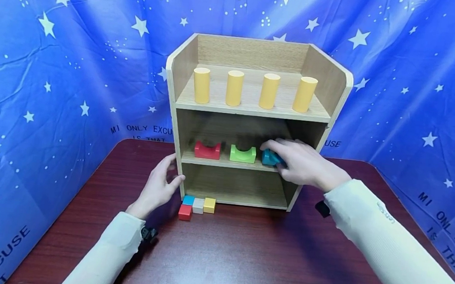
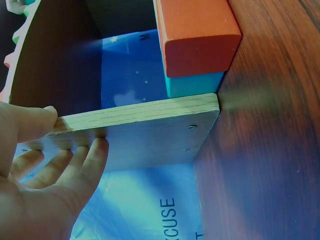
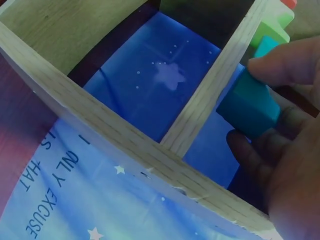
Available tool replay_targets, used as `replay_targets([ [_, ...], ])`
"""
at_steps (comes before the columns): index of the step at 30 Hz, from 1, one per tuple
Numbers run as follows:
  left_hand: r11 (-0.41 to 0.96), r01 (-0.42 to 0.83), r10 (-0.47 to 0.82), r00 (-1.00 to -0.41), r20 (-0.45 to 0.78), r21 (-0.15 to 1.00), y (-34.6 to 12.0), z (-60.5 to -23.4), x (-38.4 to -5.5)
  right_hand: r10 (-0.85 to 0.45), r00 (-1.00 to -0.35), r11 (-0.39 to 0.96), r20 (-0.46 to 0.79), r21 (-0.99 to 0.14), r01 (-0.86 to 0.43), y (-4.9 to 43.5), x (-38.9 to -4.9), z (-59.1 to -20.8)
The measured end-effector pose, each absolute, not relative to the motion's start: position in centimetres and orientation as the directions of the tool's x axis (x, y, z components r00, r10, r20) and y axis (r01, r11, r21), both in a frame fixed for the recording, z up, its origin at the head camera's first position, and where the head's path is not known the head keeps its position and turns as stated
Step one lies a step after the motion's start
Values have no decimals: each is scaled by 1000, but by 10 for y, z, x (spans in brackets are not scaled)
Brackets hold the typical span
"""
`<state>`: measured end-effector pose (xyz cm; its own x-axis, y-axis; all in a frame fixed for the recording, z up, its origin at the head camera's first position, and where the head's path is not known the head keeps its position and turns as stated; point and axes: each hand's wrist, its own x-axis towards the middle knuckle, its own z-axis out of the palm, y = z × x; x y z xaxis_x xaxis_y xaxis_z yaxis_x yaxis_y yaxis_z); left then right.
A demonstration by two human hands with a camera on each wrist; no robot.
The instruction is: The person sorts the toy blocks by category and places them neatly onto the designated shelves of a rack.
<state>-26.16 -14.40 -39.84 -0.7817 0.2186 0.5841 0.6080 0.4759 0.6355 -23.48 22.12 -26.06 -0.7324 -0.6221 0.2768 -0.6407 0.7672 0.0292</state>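
A small wooden shelf (image 1: pixel 251 113) stands on the table. My left hand (image 1: pixel 159 185) grips its left side panel (image 2: pixel 145 112), thumb at the front edge and fingers against the outer face. On the middle board, my right hand (image 1: pixel 306 162) pinches a teal-blue arch block (image 1: pixel 269 157) near the right side. The right wrist view shows that block (image 3: pixel 250 102) between thumb and fingers, partly covered by them. To its left, a green arch block (image 1: pixel 243 154) and a red arch block (image 1: pixel 207 150) sit in a row, hollows facing up.
Several yellow cylinders (image 1: pixel 234 88) stand upright along the top board. Small blocks lie by the shelf's front left foot: a red one (image 1: pixel 185 212), a blue one (image 1: pixel 188 200), a grey one (image 1: pixel 198 206) and a yellow one (image 1: pixel 209 206). A blue starry curtain (image 1: pixel 74 52) surrounds the table (image 1: pixel 239 263).
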Motion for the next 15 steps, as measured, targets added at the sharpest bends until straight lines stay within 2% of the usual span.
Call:
replay_targets([
  [15,472,612,221,-779,587,634,-143,-398,-261,-593,-781,788,194,-60,-613,220,-244,-258],
])
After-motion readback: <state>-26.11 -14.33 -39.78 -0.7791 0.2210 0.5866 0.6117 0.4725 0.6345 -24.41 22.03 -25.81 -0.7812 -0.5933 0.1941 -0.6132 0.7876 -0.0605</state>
